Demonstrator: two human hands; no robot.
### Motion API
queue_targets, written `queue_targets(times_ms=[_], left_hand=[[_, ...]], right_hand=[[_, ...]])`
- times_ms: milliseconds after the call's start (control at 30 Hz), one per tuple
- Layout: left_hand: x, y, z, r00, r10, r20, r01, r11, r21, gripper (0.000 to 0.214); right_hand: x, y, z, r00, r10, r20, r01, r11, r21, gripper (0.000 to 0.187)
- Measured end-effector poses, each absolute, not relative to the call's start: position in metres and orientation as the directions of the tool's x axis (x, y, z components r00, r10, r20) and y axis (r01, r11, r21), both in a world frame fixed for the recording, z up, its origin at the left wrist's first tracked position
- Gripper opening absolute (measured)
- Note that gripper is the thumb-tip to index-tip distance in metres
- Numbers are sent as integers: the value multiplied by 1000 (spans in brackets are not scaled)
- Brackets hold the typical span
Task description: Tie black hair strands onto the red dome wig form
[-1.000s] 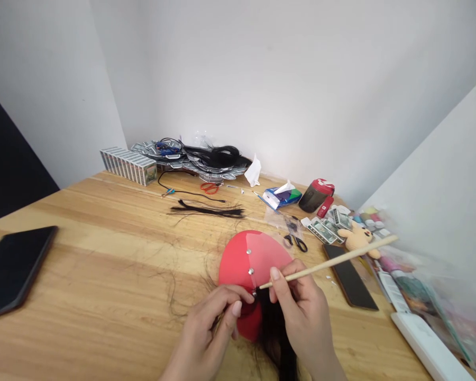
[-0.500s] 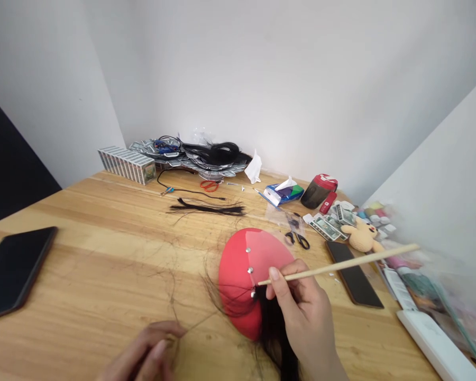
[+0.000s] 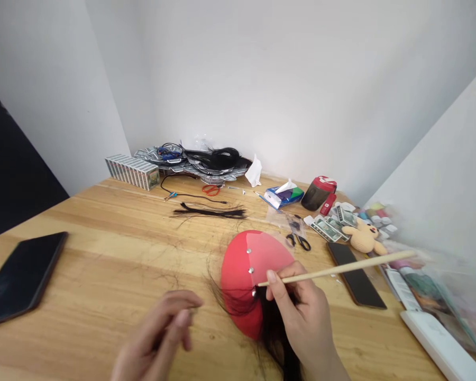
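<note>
- The long, thin, pale wooden stick [image 3: 341,268] is pinched between the thumb and curled fingers of the right hand [image 3: 303,317]. Its near tip lies just past the thumb, and its far end points away to the right of the fingers.
- The red dome-shaped form [image 3: 241,259], smooth and set with three silver pins, lies on the table just ahead and to the left of the right fingertips [image 3: 272,277]. The stick's tip meets it beside the nearest pin.
- A hank of loose black hair [image 3: 275,338] spreads from the dome's near edge and runs beneath the right palm.
- The left hand [image 3: 158,338] hovers above the table, left of the dome and apart from it. It is blurred, with its fingers loosely bent and the thumb close to the forefinger; whether they hold a strand cannot be told.
- The light wooden table [image 3: 103,248] carries all of these.
- Small black scissors [image 3: 299,241] lie beyond the right fingers.
- A flat black phone [image 3: 356,275] lies to their right, under the stick.
- A dark tablet [image 3: 21,278] lies well to the left of the left fingers.
</note>
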State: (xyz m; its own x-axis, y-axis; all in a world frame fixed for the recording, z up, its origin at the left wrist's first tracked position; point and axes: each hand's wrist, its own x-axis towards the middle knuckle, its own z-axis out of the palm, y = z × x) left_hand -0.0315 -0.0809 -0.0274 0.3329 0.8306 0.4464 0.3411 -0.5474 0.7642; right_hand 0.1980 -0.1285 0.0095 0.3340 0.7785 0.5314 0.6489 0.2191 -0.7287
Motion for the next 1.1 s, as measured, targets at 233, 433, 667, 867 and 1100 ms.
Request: queue_targets(times_ms=[233, 433, 667, 867, 1100], left_hand=[[38, -91, -17, 531, 467, 707, 283, -884, 371, 36], [43, -93, -27, 518, 439, 734, 387, -886, 256, 44], [45, -100, -25, 612, 403, 681, 519, -854, 38, 49], [47, -110, -21, 636, 428, 642, 598, -799, -60, 35], [46, -114, -26, 588, 482, 650, 604, -796, 43, 29]], right_hand=[[201, -130, 11, 291, 791, 538, 679, 226, -699, 29], [203, -131, 13, 224, 783, 580, 693, 291, -660, 21], [202, -131, 15, 176, 772, 610, 747, 299, -594, 20], [200, -130, 14, 204, 748, 631, 758, 287, -586, 21], [198, -128, 16, 199, 748, 633, 795, 254, -550, 25]])
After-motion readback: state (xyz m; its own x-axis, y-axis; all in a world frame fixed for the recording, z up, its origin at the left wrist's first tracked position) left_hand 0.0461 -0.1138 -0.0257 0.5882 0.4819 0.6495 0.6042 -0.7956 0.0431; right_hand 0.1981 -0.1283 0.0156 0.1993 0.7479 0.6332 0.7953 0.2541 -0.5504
